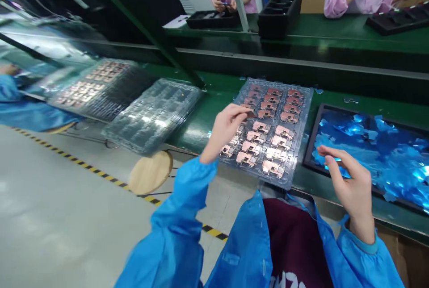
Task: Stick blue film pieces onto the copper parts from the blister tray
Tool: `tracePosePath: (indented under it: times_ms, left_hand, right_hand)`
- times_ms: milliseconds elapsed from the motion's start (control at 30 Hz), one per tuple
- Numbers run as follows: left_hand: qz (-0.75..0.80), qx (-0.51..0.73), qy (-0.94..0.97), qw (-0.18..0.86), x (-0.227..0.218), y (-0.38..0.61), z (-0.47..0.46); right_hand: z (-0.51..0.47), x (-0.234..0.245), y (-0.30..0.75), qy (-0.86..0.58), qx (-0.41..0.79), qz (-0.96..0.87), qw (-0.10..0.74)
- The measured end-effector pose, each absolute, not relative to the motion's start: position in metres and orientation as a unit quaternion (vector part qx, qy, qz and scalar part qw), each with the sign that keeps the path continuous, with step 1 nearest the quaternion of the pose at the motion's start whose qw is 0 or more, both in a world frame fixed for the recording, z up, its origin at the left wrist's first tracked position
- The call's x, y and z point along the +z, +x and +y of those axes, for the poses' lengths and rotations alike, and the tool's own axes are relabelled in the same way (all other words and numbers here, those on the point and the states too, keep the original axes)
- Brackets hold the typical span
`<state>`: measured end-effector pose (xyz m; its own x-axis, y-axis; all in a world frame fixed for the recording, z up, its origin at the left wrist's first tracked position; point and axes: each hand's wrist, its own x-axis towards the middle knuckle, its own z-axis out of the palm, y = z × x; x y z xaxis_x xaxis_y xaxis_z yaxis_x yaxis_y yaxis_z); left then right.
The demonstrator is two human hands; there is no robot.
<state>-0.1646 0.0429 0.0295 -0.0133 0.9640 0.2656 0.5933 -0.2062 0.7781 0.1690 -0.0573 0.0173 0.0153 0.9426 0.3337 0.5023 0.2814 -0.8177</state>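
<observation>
One clear tray (307,108), green bench (205,120), grey floor (50,216)

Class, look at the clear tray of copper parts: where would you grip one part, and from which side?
Pinch a copper part by two opposite outer edges, coming straight down from above. Each lies flat in its own pocket of the clear tray, so neighbours and pocket walls likely block a sideways approach.

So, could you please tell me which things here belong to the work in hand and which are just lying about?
In hand:
left hand pinching a copper part
clear tray of copper parts
right hand, fingers loose, by the black tray of blue film scraps

Lying about:
stacked clear trays
wooden stool
black trays across the belt
</observation>
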Motion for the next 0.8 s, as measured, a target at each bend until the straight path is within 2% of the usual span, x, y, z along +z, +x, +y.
tracePosePath:
  times_ms: [167,367,533,667,733,800]
  left_hand:
    - [0.597,0.202,0.758,0.169,0.007,-0.224,0.102]
    - [0.551,0.156,0.806,0.150,-0.008,-0.241,0.103]
    - [0.547,0.116,0.827,0.062,0.006,-0.231,0.089]
    - [0.500,0.170,0.849,0.019,0.028,-0.164,0.120]
    - [0.423,0.190,0.885,0.040,0.031,-0.094,0.157]
    - [0.335,0.156,0.925,0.092,0.024,-0.005,0.197]
  right_hand:
    - [-0.047,0.005,0.185,-0.558,0.244,-0.655,0.448]
    - [-0.040,-0.008,0.191,-0.554,0.264,-0.652,0.446]
    - [-0.038,-0.013,0.192,-0.550,0.280,-0.640,0.458]
    - [-0.037,-0.015,0.195,-0.538,0.286,-0.622,0.492]
    - [-0.035,-0.017,0.199,-0.533,0.286,-0.612,0.509]
    - [-0.035,-0.019,0.204,-0.535,0.282,-0.603,0.521]
